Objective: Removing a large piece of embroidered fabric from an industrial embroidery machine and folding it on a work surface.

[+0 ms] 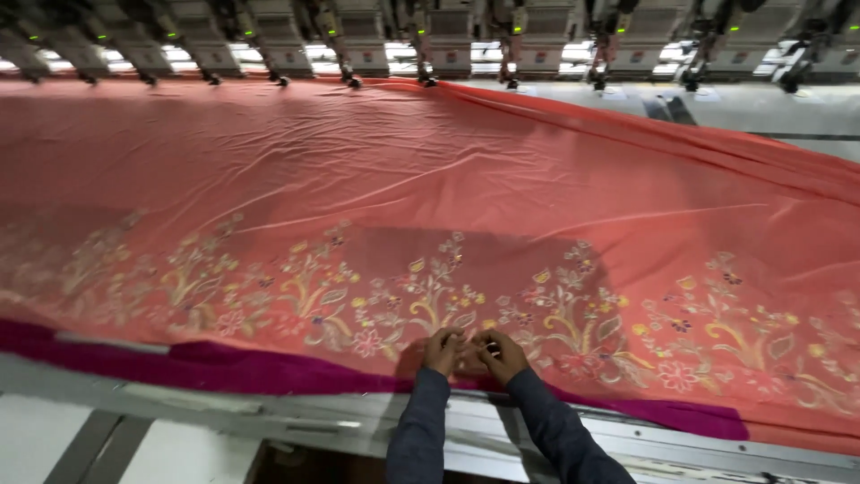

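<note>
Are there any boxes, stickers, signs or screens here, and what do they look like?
No boxes, signs or screens show.
Small labels: red patches on the pale machine heads along the top; too small to tell more.
Little lights: green dots on those heads, far left.

2 hands in view, left hand [443, 350] & right hand [502, 354], each w/ 1 dark blue sleeve, so 2 sleeves. 1 long salmon-pink cloth [430, 179] spread across the frame. 1 magenta strip [224, 367] along its near edge. 1 row of embroidered flower sprays [430, 300], approx 9 countable, ends blur out. 1 embroidery machine w/ approx 11 stitching heads [511, 45] along the top, edges cut off. 1 grey metal rail [269, 412] at the front.
</note>
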